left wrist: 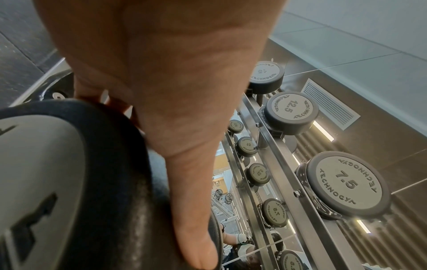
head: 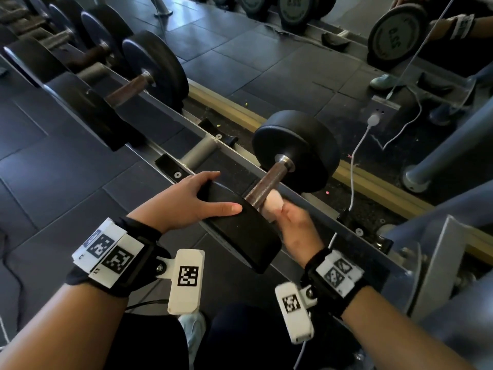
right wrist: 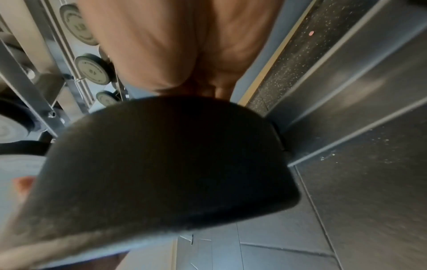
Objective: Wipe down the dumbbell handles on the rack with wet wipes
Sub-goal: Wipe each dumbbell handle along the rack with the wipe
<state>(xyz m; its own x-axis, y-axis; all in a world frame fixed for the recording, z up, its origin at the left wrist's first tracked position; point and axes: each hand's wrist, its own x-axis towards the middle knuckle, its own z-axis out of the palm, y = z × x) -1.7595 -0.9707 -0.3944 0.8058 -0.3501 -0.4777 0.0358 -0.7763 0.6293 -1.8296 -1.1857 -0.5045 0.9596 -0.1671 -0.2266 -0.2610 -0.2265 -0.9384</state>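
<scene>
A black dumbbell lies across the rack's rails (head: 224,148), its brown knurled handle (head: 266,182) running between a far head (head: 296,148) and a near head (head: 240,236). My left hand (head: 213,192) rests flat on the near head, thumb stretched along its top and fingers over its far edge. My right hand (head: 280,209) pinches a white wet wipe (head: 273,202) around the handle, right beside the near head. In the left wrist view my thumb (left wrist: 196,228) lies along the near head (left wrist: 104,182). In the right wrist view the near head (right wrist: 173,164) hides the wipe.
More dumbbells (head: 154,65) sit further left on the same rack. A white cable (head: 354,166) hangs down to the right of the far head. A grey rack upright (head: 437,263) stands close on my right. Upper-tier dumbbells marked 7.5 (left wrist: 346,182) and 12.5 (left wrist: 291,109) hang overhead.
</scene>
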